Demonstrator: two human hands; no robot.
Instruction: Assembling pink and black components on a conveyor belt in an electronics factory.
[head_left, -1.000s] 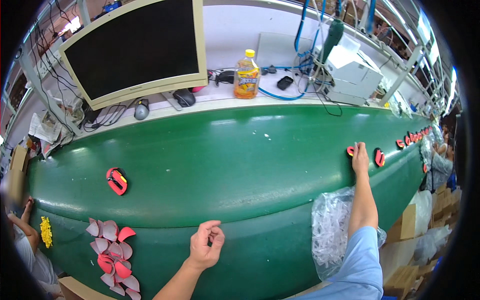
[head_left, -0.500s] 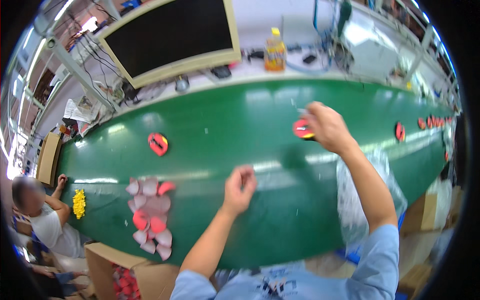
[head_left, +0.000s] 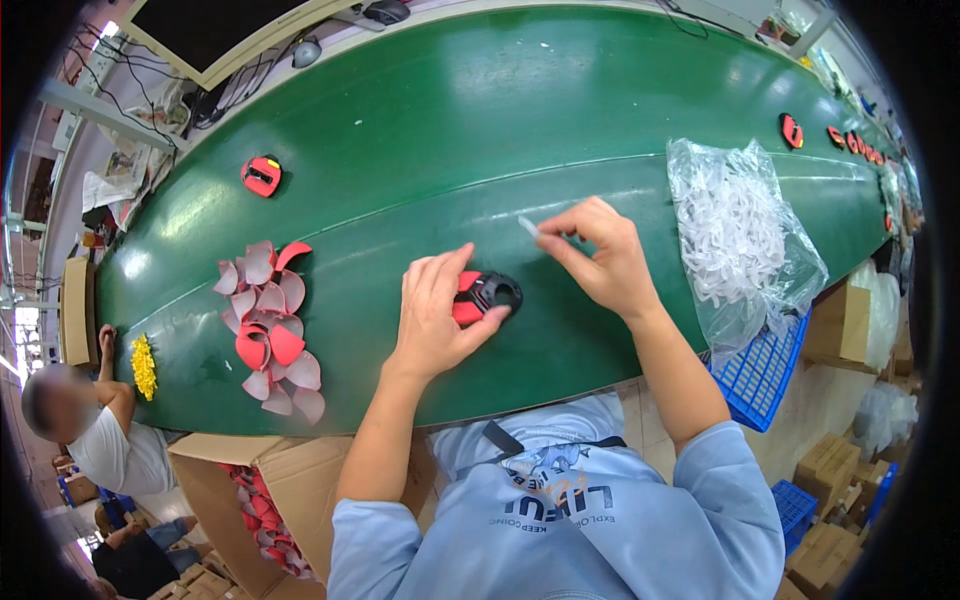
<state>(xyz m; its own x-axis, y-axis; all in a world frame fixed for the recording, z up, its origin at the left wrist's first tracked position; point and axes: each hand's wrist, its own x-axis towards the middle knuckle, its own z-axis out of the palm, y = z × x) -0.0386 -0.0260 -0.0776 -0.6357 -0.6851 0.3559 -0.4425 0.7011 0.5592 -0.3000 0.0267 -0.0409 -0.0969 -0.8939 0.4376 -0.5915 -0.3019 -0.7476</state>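
Note:
My left hand [head_left: 432,312] is closed round a rounded red and black plastic housing [head_left: 490,290], which rests on the green table with its black ring-shaped end toward the right. The palm and fingers hide part of its red side. Just above and to the right, my right hand [head_left: 605,255] pinches a small translucent plastic strip [head_left: 529,227] between thumb and forefinger, apart from the housing. A clear bag of many similar white strips [head_left: 735,240] lies to the right of that hand.
Curved red and pale pink shells [head_left: 270,315] lie left, beside a yellow heap [head_left: 144,368]. One red housing [head_left: 262,176] sits far left; several more line the far right. A cardboard box [head_left: 300,470] stands at the near edge, a blue crate [head_left: 760,375] lower right. Someone sits left.
My view has tilted downward. The right hand has come back from the far side and now pinches a strip. My left hand has opened out onto a housing and holds it.

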